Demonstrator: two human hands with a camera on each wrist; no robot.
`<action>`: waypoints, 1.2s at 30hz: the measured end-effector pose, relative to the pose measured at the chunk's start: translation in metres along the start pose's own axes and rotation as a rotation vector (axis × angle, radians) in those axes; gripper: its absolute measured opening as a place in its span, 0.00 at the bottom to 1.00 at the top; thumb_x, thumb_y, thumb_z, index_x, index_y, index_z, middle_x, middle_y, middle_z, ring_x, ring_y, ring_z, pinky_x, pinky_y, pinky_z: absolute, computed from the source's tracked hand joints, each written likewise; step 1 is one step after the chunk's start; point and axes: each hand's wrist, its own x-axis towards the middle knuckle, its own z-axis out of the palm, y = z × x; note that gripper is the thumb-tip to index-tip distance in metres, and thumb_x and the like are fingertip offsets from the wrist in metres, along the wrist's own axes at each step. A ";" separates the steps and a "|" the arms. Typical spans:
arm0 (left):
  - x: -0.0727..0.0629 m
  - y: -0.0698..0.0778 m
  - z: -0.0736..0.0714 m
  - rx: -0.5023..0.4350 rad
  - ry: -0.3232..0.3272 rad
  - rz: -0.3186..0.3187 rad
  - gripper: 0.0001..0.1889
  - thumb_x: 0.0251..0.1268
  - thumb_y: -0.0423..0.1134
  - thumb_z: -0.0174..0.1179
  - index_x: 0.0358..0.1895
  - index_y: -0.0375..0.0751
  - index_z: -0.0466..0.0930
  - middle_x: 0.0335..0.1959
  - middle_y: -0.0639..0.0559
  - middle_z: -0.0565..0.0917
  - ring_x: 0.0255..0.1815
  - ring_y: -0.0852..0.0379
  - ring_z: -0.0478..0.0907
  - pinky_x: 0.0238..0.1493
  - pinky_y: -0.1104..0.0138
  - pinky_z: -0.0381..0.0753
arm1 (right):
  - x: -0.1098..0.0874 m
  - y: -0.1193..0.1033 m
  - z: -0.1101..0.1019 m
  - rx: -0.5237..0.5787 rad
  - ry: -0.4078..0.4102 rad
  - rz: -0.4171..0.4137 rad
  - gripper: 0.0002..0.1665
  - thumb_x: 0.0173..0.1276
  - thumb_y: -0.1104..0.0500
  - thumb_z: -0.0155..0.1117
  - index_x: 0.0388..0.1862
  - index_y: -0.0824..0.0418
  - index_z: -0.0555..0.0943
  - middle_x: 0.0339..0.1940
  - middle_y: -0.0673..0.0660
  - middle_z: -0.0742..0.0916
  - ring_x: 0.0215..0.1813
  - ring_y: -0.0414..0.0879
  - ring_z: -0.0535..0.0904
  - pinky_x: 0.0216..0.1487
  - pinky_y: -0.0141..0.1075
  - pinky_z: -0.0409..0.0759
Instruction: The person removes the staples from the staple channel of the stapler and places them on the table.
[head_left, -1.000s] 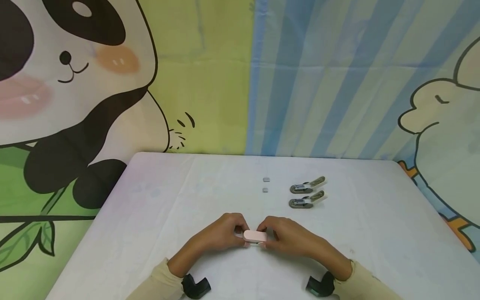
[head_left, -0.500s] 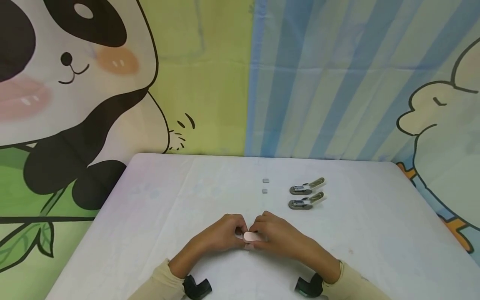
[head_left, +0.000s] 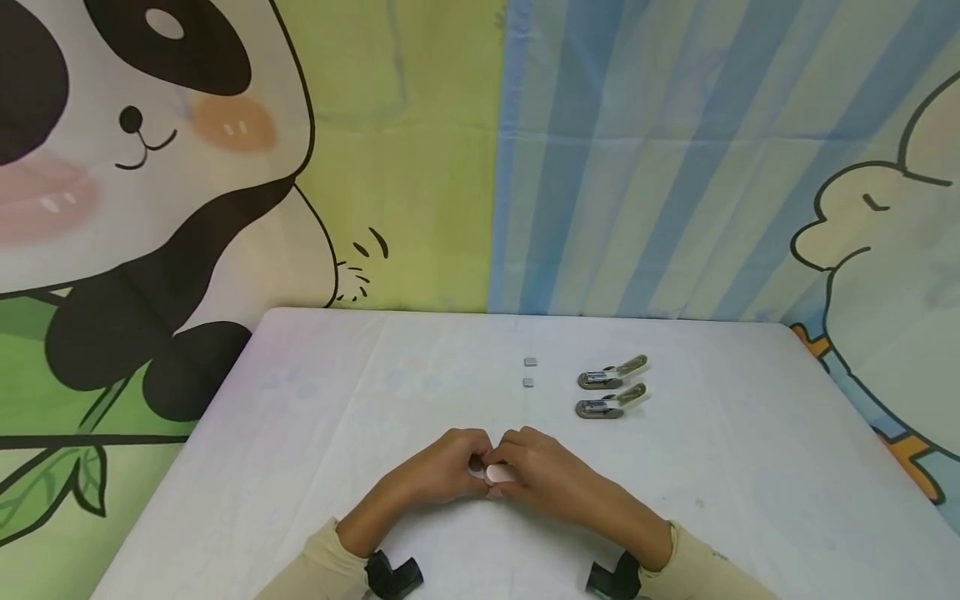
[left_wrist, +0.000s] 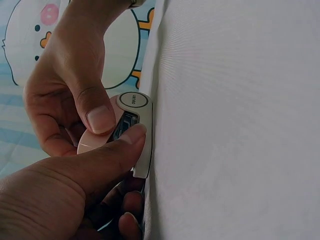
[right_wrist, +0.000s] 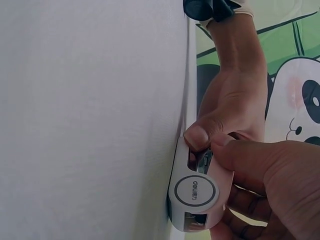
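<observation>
A small pink-and-white stapler (head_left: 498,474) is held between both hands near the front middle of the table. My left hand (head_left: 450,467) grips its left end; in the left wrist view, that thumb presses against the white side (left_wrist: 142,150). The right hand (head_left: 547,473) pinches it from the other side, its thumb close to the left thumb in the right wrist view. Dark metal shows between the pink and white parts, beside a round logo (right_wrist: 196,190). In the head view the fingers cover most of the stapler.
Two grey-olive staplers (head_left: 597,379) with raised arms lie at the back right of the white table (head_left: 360,392). Left of them sit two small grey staple blocks (head_left: 530,362). A cartoon-printed cloth (head_left: 420,167) hangs behind the table.
My right hand has slid left along the stapler, close up to the left hand, so less of the stapler shows. The left hand has stayed nearly in place.
</observation>
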 end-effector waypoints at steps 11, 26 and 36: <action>-0.001 0.000 0.000 -0.008 -0.002 -0.022 0.13 0.51 0.35 0.74 0.30 0.49 0.76 0.28 0.61 0.74 0.31 0.64 0.70 0.34 0.70 0.72 | -0.002 -0.001 0.001 -0.021 0.008 -0.017 0.16 0.63 0.52 0.71 0.46 0.59 0.82 0.40 0.46 0.80 0.43 0.39 0.74 0.45 0.32 0.74; -0.002 0.001 0.000 -0.010 -0.016 -0.032 0.14 0.48 0.35 0.75 0.30 0.50 0.77 0.28 0.59 0.76 0.31 0.64 0.70 0.35 0.70 0.72 | -0.008 0.001 -0.007 0.140 0.042 -0.017 0.15 0.64 0.60 0.69 0.47 0.53 0.75 0.43 0.43 0.77 0.42 0.36 0.72 0.44 0.31 0.74; -0.002 0.003 0.000 -0.012 -0.010 -0.011 0.12 0.50 0.34 0.74 0.30 0.49 0.77 0.28 0.59 0.76 0.32 0.64 0.70 0.36 0.71 0.72 | -0.009 0.001 -0.020 0.117 -0.034 0.050 0.16 0.63 0.58 0.71 0.50 0.57 0.81 0.40 0.43 0.77 0.39 0.36 0.73 0.42 0.30 0.75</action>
